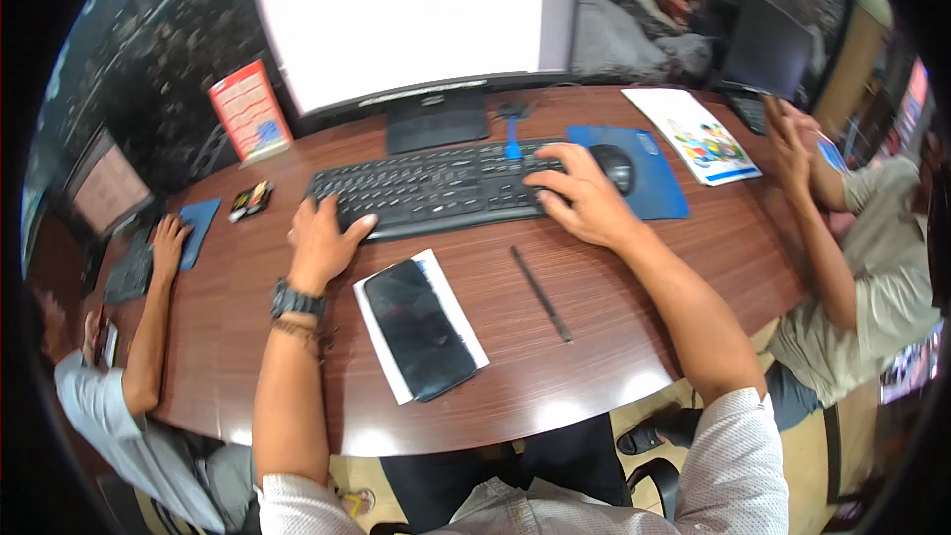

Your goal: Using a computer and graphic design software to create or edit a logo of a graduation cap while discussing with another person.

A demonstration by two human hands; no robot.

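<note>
1. The left grip (322, 243), a bare hand, was open and held nothing; its fingers lay at the near left corner of the long black keyboard (436, 183), with the thumb pointing right along the front edge.
2. The right grip (586, 200), also bare, was open and empty, its fingers apart over the keyboard's right end; whether the tips pressed keys I could not tell.
3. The keyboard lay across the middle of the curved brown wooden worktop (223, 337), before the wide black-framed monitor (416, 30), whose stand rose just behind it.
4. To the right of the right grip sat the rounded black mouse (613, 168), on the blue rectangular mouse pad (659, 188). The blue cable end (512, 147) overlapped the keyboard's back edge.
5. Nearer the body, the black smartphone (420, 329) lay on the white paper sheet (446, 297), and the thin black pen (541, 293) lay apart to their right.
6. Farther out were the red and white upright card (250, 114), the small black case (252, 201) and the white booklet with a colourful picture (693, 134).
7. 2 co-workers sat at the sides, both partly cut off by the dark rim.
8. The right grip covered some keys, the phone covered most of the sheet, and the monitor's top was cut off, its screen mostly washed-out white.
</note>
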